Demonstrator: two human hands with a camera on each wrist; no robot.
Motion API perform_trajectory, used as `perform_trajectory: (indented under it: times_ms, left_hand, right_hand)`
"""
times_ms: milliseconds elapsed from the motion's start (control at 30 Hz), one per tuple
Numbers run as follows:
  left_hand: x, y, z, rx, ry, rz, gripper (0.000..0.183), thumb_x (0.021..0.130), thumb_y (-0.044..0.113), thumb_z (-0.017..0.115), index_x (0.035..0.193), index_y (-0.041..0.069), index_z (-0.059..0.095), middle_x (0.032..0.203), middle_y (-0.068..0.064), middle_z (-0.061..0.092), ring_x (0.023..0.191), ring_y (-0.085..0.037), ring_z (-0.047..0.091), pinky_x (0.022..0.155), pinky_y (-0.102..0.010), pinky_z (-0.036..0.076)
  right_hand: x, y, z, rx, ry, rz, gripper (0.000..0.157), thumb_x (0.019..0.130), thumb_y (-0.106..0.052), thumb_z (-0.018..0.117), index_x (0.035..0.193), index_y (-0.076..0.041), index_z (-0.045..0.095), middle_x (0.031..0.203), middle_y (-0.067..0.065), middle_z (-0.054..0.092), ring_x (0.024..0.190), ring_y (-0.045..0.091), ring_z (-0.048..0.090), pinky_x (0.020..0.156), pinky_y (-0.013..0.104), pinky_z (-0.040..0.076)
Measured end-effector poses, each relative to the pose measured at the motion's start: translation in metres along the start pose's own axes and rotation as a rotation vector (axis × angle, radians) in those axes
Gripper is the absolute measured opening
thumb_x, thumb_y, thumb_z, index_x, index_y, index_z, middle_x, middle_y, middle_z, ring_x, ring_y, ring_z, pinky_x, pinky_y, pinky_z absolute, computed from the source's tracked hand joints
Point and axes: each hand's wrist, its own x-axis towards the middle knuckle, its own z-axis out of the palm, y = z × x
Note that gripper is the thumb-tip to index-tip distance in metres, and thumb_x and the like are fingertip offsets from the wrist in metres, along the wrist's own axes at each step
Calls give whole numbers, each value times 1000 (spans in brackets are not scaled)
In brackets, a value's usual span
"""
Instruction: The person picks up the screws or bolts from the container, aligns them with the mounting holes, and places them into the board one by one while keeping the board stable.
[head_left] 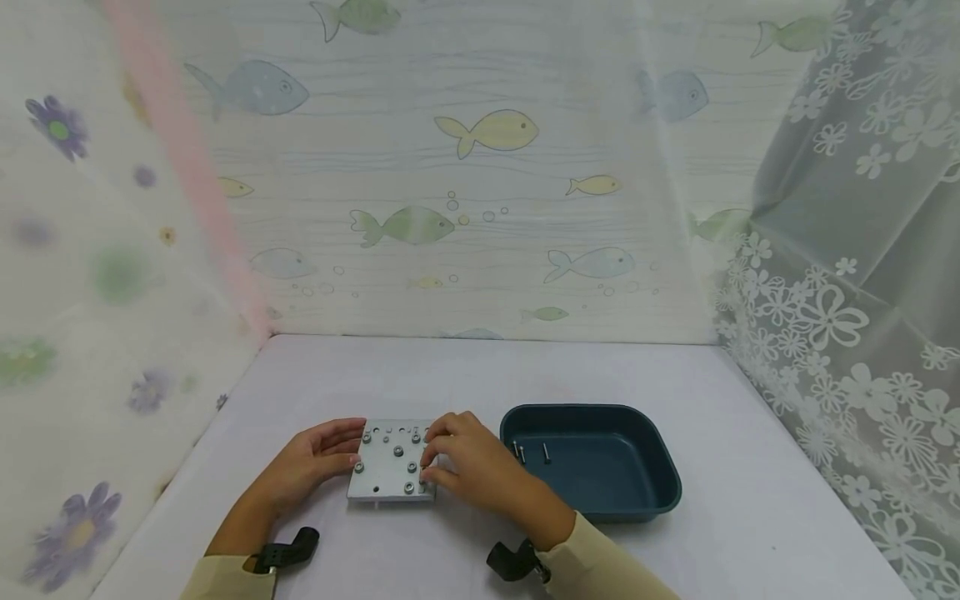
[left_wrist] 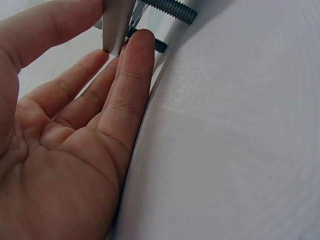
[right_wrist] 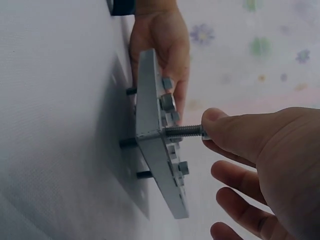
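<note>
A silver metal plate (head_left: 384, 477) with several holes and bolts is held slightly above the white table. My left hand (head_left: 300, 467) grips its left side, thumb at the upper edge and fingers reaching beneath, beside threaded bolt ends (left_wrist: 172, 9) that stick out below. Over the plate's right part is my right hand (head_left: 476, 465). Its thumb and index finger pinch a bolt (right_wrist: 183, 131) by the head, the other fingers loosely bent. The bolt's thread stands largely above the plate, its tip at the surface near a corner; whether it has entered a hole I cannot tell.
A dark blue tray (head_left: 667, 467) sits right of the plate, with a few loose bolts (head_left: 547, 453) towards its left side. White cloth covers the table (head_left: 420, 375). Fish-patterned fabric (head_left: 480, 250) hangs behind, and lace curtain (head_left: 840, 333) drapes the right side.
</note>
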Motion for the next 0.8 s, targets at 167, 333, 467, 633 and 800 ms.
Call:
perform_trajectory:
  times_ms: [167,333,467,633,800]
  left_hand:
    - [0,0,0,6,5,4,71,89,19,82,151,11,50,156,-15,51,139,-27,57,101,-23,55]
    - [1,-1,0,-5,2,5,71,89,18,81,152,10,49,156,-16,50,138,-26,57,101,-23,55]
    - [0,0,0,1,2,2,71,89,19,81,152,11,49,156,-15,50,140,-28,55,101,-22,55]
    - [0,0,0,-1,4,-3,73,88,21,83,152,10,49,156,-15,51,142,-29,53,102,-22,54]
    - [1,-1,0,-5,5,-2,73,88,20,83,152,10,49,156,-15,50,143,-29,52,103,-22,54]
  right_hand:
    - [1,0,5,-28,4,-20,7,93,-37,78,97,-30,77,125,-11,62,116,10,54,102,28,51]
    - [0,-3,8,-55,4,-24,8,93,-38,79,96,-31,78,124,-11,63,115,12,54,99,30,52]
    - [-1,-4,10,-99,7,-26,8,92,-39,79,97,-32,79,124,-10,63,115,12,55,96,31,53]
    - [-1,-3,13,-135,8,-28,10,92,-42,78,97,-33,80,123,-11,63,114,12,54,94,31,53]
    - [-1,-5,13,-142,4,-17,11,91,-42,79,97,-33,81,122,-10,63,114,12,54,94,31,53]
